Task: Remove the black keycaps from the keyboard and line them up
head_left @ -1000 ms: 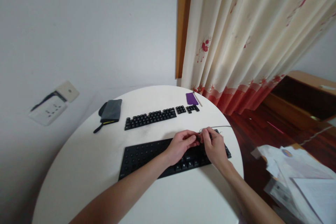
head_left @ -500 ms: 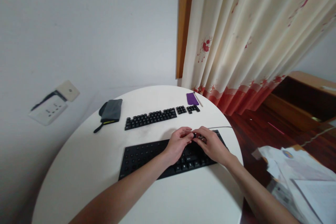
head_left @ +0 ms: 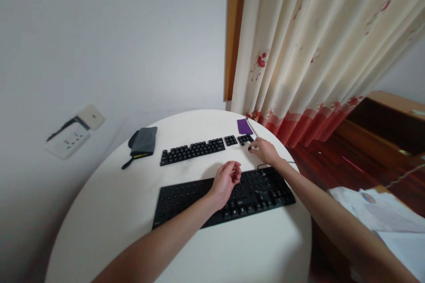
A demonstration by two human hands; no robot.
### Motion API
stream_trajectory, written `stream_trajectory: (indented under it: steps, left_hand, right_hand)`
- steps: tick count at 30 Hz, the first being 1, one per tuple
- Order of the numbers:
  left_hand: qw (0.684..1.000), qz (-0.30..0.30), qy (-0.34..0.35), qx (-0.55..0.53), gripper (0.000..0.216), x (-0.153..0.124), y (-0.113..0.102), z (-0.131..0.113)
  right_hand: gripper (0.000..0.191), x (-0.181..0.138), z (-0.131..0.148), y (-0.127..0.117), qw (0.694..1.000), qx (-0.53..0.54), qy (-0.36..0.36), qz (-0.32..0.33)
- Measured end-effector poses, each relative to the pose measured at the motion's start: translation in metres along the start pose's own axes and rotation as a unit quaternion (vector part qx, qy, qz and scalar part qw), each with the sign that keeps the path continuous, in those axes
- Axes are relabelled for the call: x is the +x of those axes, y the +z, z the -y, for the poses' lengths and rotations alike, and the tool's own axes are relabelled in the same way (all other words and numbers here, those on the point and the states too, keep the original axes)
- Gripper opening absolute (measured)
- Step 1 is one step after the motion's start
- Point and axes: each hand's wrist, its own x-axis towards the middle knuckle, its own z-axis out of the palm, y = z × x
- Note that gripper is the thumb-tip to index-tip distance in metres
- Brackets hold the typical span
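My right hand [head_left: 264, 151] reaches past the keyboard to the right end of the loose keycaps. Its fingers are pinched on a small black keycap [head_left: 250, 148], partly hidden by the fingertips. Above the middle of the black keyboard [head_left: 265, 205] is my left hand [head_left: 226, 185], its fingers curled in; whatever they hold, if anything, is hidden. Bare key positions show across the upper and left parts of the keyboard, with keycaps along its near right edge. Rows of loose black keycaps [head_left: 192, 151] lie behind it, in a long block and two smaller groups.
A grey pouch [head_left: 145, 140] lies at the table's left. At the back right are a purple cloth piece [head_left: 245, 126] and a thin stick [head_left: 251, 126]. The round white table [head_left: 195, 119] stands by the wall and curtain [head_left: 282, 75]. Papers [head_left: 381, 212] lie at right.
My right hand has left my left hand and moved away from me, over to the right end of the loose keycaps. My left hand stays above the keyboard, its fingers now curled.
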Motion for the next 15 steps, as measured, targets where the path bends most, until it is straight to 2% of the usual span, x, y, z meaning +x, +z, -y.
stream_trajectory:
  steps: [6, 11, 15]
  left_hand:
    - [1.0, 0.009, -0.01, 0.005, 0.027, 0.001, -0.002, 0.002]
    - [1.0, 0.009, -0.015, -0.003, 0.03, 0.001, -0.003, 0.003]
    - [1.0, 0.012, -0.016, -0.002, 0.033, 0.002, -0.002, 0.003]
  right_hand:
    - [0.019, 0.015, 0.0, 0.005, 0.999, -0.031, -0.001, 0.012]
    - [0.029, 0.015, 0.001, 0.003, 0.998, -0.054, 0.014, 0.004]
    - [0.024, 0.016, 0.001, 0.002, 0.997, -0.071, 0.03, 0.005]
